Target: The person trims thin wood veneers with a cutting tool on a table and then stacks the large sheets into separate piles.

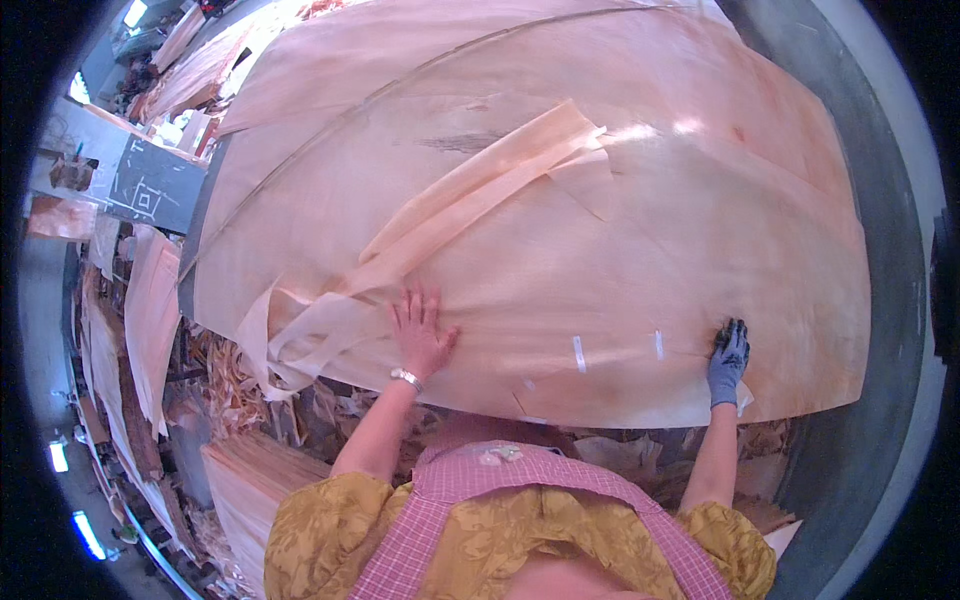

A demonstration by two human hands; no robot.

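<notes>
A broad sheet of thin wood veneer [560, 270] covers the surface in front of me. My left hand [422, 335], bare and with a watch [407, 378] at the wrist, lies on it with fingers spread. Farther right, my right hand [729, 360] wears a grey glove with dark fingertips and rests flat on the sheet. Beyond my left hand lies a long folded veneer strip [490, 190], slanting up to the right. A curled veneer piece [300, 335] hangs over the near left edge. Two short pieces of white tape [578, 354] stick to the sheet between my hands.
Veneer scraps [235, 385] pile up on the floor at the left and under the near edge. Long veneer sheets [153, 310] stand at the left, below a dark board with chalk marks [155, 185]. A thin curved strip [400, 85] crosses the far part of the sheet.
</notes>
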